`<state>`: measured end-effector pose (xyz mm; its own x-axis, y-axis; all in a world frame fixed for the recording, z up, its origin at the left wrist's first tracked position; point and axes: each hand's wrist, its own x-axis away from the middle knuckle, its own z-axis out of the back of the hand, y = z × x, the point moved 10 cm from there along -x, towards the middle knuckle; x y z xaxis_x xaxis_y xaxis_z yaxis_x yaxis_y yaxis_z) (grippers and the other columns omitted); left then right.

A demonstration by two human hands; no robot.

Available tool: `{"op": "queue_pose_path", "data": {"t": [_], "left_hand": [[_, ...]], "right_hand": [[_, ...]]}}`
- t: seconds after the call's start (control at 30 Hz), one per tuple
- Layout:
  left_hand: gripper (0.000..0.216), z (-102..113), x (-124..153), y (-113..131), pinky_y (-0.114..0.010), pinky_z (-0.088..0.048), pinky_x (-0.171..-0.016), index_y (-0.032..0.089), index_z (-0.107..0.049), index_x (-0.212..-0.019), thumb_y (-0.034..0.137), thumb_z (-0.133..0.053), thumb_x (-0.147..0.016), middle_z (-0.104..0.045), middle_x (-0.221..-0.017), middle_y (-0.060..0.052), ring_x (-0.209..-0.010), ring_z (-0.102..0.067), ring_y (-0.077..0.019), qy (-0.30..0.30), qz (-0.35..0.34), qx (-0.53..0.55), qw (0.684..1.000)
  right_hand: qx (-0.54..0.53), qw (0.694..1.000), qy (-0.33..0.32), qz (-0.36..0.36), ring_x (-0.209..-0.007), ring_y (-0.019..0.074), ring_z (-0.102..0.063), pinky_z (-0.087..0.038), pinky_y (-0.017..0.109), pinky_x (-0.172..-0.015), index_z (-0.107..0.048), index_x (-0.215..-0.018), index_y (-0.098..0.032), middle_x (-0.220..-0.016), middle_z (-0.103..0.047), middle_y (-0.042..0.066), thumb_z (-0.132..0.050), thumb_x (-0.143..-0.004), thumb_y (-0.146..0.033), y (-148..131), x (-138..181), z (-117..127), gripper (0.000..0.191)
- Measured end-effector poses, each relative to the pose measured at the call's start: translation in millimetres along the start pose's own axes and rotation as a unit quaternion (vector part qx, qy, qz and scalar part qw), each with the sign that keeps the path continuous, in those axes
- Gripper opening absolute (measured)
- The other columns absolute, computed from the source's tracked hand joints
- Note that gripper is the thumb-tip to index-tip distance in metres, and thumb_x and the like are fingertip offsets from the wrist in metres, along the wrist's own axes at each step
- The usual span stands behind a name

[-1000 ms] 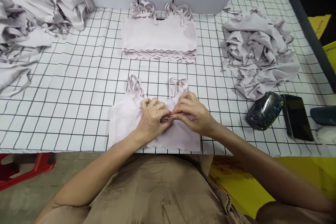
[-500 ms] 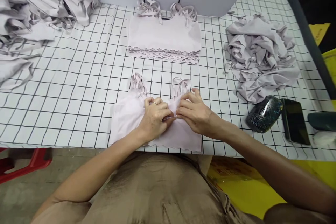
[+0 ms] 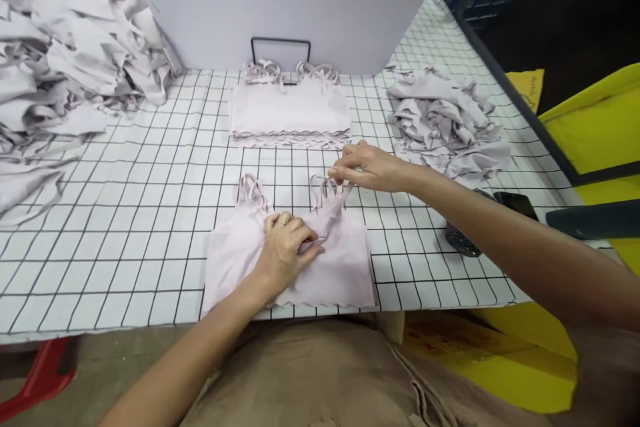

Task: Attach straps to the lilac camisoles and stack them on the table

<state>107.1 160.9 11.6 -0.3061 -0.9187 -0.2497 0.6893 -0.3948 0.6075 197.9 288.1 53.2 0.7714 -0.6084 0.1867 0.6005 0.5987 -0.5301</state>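
Observation:
A pale pink camisole top (image 3: 345,267) with thin straps and a wavy hem lies flat near the table's front edge. My left hand (image 3: 290,240), a ring on one finger, presses on the middle of its neckline, the fingers closed on a fold of the fabric. My right hand (image 3: 363,165) pinches the top's right strap end and lifts that corner up and to the right. The left strap (image 3: 251,190) lies looped on the cloth. Beyond it sits a neat stack of like tops (image 3: 290,110), straps pointing away.
Heaped pale garments (image 3: 100,47) cover the left side, with a smaller crumpled pile (image 3: 445,120) at right. A grey panel (image 3: 285,0) stands behind the stack. Beside my right forearm are a dark patterned object (image 3: 463,240) and a phone (image 3: 517,203). A red stool (image 3: 43,373) stands below left.
My right hand has moved from the neckline up to the right strap, raising the fabric there. My left hand stays at the neckline. The view has tilted upward.

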Motion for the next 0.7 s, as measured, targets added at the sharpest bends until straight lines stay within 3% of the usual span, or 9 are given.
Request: {"op": "queue_pose_path", "data": {"t": [0.13,0.23,0.33,0.4,0.5,0.57,0.63,0.7], "left_hand": [[0.018,0.2,-1.9,0.6,-0.04,-0.037,-0.085,0.019,-0.067,-0.085,0.031,-0.079,-0.083,-0.069,-0.083,-0.002,-0.086,-0.056,-0.022,0.012,-0.017,-0.02,1.0],[0.03,21.5,4.1,6.0,-0.044,-0.044,-0.09,0.018,-0.066,-0.103,0.039,-0.076,-0.085,-0.069,-0.098,-0.007,-0.095,-0.06,-0.0249,0.043,-0.034,-0.029,0.998],[0.052,53.6,24.1,16.5,-0.052,-0.038,-0.111,0.019,-0.049,-0.141,0.035,-0.065,-0.095,-0.06,-0.131,-0.014,-0.127,-0.055,-0.0292,0.1,-0.05,-0.065,0.992],[0.064,57.0,40.1,17.8,-0.053,-0.029,-0.12,0.019,-0.025,-0.158,0.028,-0.052,-0.101,-0.046,-0.151,-0.018,-0.146,-0.039,-0.0296,0.083,-0.038,-0.111,0.99],[0.08,39.6,63.7,4.5,-0.053,-0.025,-0.123,0.013,-0.002,-0.162,0.043,-0.045,-0.102,-0.028,-0.163,-0.022,-0.154,-0.022,-0.0327,0.005,-0.008,-0.192,0.981],[0.089,34.7,77.3,-12.3,-0.056,-0.02,-0.124,0.012,-0.004,-0.162,0.059,-0.044,-0.098,-0.022,-0.165,-0.021,-0.154,-0.02,-0.0362,-0.017,0.015,-0.236,0.971],[0.088,41.4,84.9,-26.8,-0.057,-0.016,-0.124,0.014,-0.006,-0.163,0.064,-0.039,-0.098,-0.017,-0.167,-0.02,-0.154,-0.018,-0.0366,-0.003,0.028,-0.248,0.968],[0.082,49.5,85.4,-34.1,-0.06,-0.012,-0.125,0.02,-0.007,-0.163,0.062,-0.036,-0.1,-0.017,-0.167,-0.016,-0.155,-0.016,-0.0352,0.001,0.019,-0.216,0.976]], "right_hand": [[-0.012,0.999,0.021,-0.036,-0.075,0.0173,-0.052,-0.039,0.036,-0.083,-0.07,-0.07,-0.017,-0.065,-0.057,0.002,-0.049,-0.095,-0.047,24.6,-18.3,8.2,0.044],[-0.043,0.996,0.062,-0.057,-0.084,0.0204,-0.06,-0.045,0.035,-0.079,-0.074,-0.085,-0.017,-0.086,-0.07,0.007,-0.057,-0.089,-0.038,28.8,-9.9,5.1,0.027],[-0.018,0.976,0.209,-0.056,-0.114,0.0255,-0.061,-0.045,0.045,-0.099,-0.068,-0.124,-0.021,-0.127,-0.068,0.01,-0.043,-0.098,-0.031,-1.0,26.9,-5.7,0.037],[0.036,0.965,0.251,-0.069,-0.135,0.0273,-0.05,-0.034,0.054,-0.113,-0.049,-0.147,-0.023,-0.146,-0.057,0.011,-0.029,-0.104,-0.032,-34.1,56.6,-40.8,0.048],[0.116,0.975,0.187,-0.037,-0.153,0.0319,-0.024,-0.02,0.062,-0.12,-0.022,-0.16,-0.012,-0.163,-0.032,0.018,-0.035,-0.102,-0.051,-84.9,87.6,-117.9,0.071],[0.145,0.973,0.166,-0.075,-0.155,0.0345,-0.016,-0.014,0.068,-0.119,-0.011,-0.161,-0.008,-0.165,-0.021,0.022,-0.036,-0.099,-0.062,-85.6,106.6,-145.7,0.086],[0.14,0.973,0.146,-0.11,-0.156,0.0353,-0.012,-0.014,0.071,-0.118,-0.008,-0.162,-0.01,-0.166,-0.017,0.022,-0.036,-0.097,-0.068,-67.2,121.5,-149.2,0.091],[0.11,0.975,0.142,-0.129,-0.155,0.0346,-0.015,-0.021,0.071,-0.116,-0.015,-0.162,-0.015,-0.166,-0.021,0.019,-0.035,-0.097,-0.068,-38.8,133.3,-126.0,0.086]]}}
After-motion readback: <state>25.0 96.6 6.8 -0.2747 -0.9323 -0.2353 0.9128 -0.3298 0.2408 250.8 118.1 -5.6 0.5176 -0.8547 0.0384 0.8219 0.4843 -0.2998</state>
